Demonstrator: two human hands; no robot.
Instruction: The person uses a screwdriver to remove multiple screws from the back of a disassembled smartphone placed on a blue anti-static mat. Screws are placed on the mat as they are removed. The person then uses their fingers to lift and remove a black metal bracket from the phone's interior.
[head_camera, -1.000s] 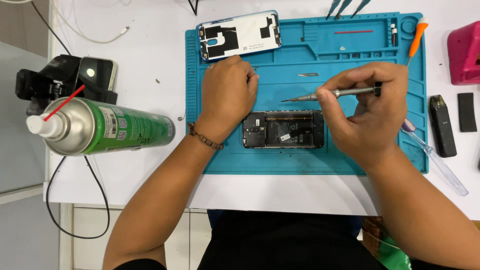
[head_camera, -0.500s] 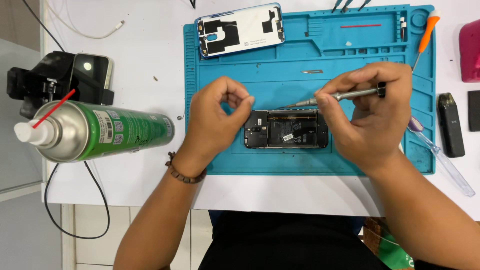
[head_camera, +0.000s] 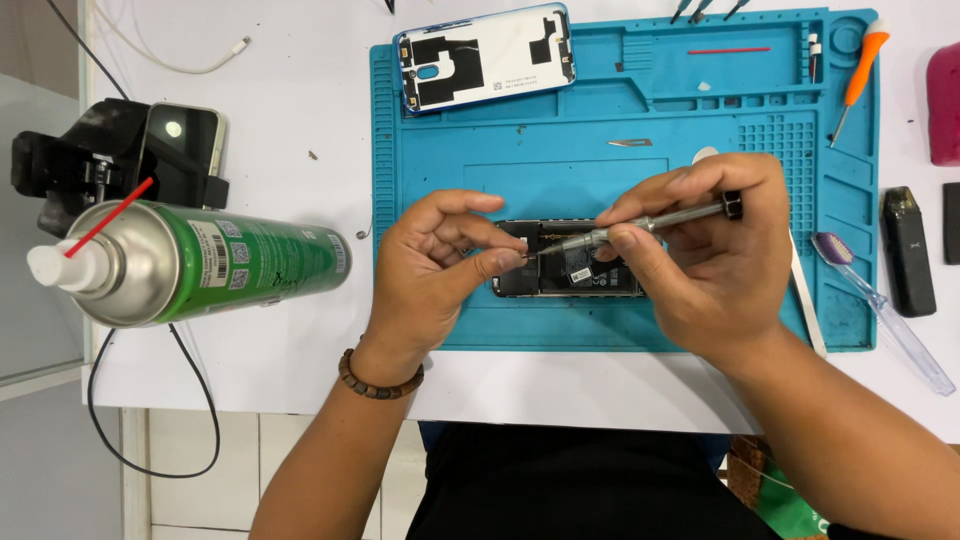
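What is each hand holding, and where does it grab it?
The right hand holds a screwdriver around its metal handle. The left hand pinches at its tip, over the opened phone.

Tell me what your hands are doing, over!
Left hand pinching at screwdriver tip. Right hand holds screwdriver over open phone. Nothing in the way.

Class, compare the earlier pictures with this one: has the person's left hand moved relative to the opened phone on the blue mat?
Yes. The left hand left the mat above the opened phone and came to the phone's left end, fingertips meeting the tip of the screwdriver.
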